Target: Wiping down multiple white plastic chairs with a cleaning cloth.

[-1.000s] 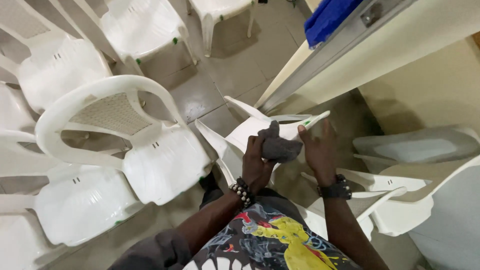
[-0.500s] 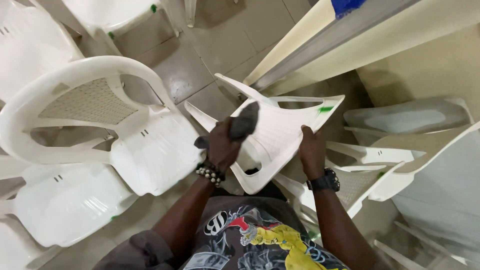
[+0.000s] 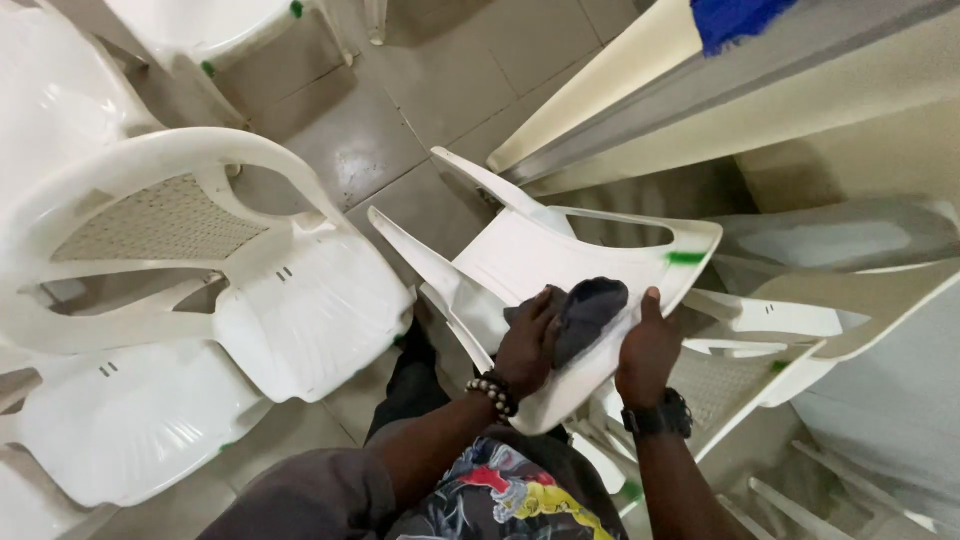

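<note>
A white plastic chair (image 3: pixel 530 250) is tipped toward me, its legs pointing away and a green mark on one corner. My left hand (image 3: pixel 525 345) presses a dark grey cloth (image 3: pixel 587 308) against the chair's near edge. My right hand (image 3: pixel 647 352) grips that same edge just right of the cloth, thumb on top. A bead bracelet is on my left wrist and a dark watch on my right.
Several white plastic chairs (image 3: pixel 290 300) stand in rows on the tiled floor (image 3: pixel 400 120) to my left. More tipped chairs (image 3: pixel 790 350) lie stacked at the right. A cream wall edge with a metal rail (image 3: pixel 700 100) and blue fabric (image 3: pixel 735 18) runs across the top right.
My left hand has brought the cloth down from the middle of the chair to its near edge, beside my right hand. The chair has tilted lower and turned slightly.
</note>
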